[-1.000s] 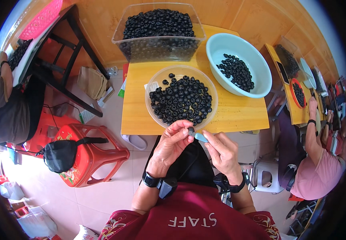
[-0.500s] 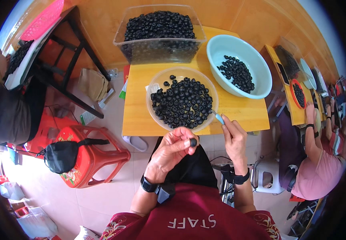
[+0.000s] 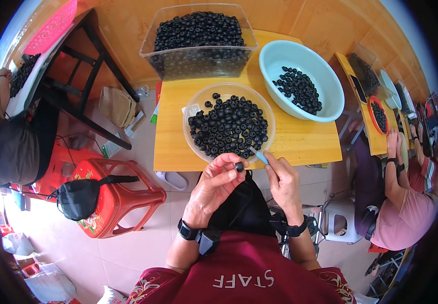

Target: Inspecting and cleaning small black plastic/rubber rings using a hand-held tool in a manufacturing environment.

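My left hand (image 3: 213,183) pinches one small black round piece (image 3: 239,166) between thumb and fingertips, in front of the table's near edge. In my right hand (image 3: 284,183) is a thin tool with a light blue handle (image 3: 262,157); its metal tip points toward the held piece, apart from it. Too little of the tip shows to tell its exact kind. Just beyond both hands stands a clear round tub (image 3: 186,124), filled with similar black pieces (image 3: 229,121), many with a hole in the middle.
Behind the tub is a clear rectangular bin (image 3: 198,68) heaped with black pieces. A light blue basin (image 3: 325,66) with more of them stands at the right of the yellow table (image 3: 170,147). To the left is a red stool (image 3: 122,202); people sit at both sides.
My right hand has moved left and slightly down, bringing the tool nearer to my left hand. The left hand has shifted a little left, still pinching the black piece.
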A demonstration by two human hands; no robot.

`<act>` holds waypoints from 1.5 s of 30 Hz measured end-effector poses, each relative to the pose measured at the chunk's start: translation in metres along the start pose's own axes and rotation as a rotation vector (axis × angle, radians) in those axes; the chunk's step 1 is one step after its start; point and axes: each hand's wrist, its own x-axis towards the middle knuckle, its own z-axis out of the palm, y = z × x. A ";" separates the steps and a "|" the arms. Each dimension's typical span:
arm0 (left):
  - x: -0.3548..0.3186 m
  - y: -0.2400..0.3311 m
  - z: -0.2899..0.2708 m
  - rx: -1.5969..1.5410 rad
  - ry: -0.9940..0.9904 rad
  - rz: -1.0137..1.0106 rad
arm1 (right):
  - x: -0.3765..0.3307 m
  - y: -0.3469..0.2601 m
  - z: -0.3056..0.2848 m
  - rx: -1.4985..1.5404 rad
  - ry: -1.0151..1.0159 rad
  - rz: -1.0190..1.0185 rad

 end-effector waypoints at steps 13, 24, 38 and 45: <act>0.052 0.032 0.025 0.588 0.187 0.047 | -0.005 0.000 0.021 0.007 -0.015 -0.014; 0.137 0.049 0.111 0.945 -0.104 0.086 | -0.007 0.004 0.024 0.060 0.017 -0.040; 0.033 0.061 -0.007 1.813 0.149 0.138 | -0.007 0.000 0.029 0.121 0.052 0.001; 0.046 0.041 -0.015 2.011 0.021 0.098 | -0.007 -0.001 0.027 0.083 0.017 0.031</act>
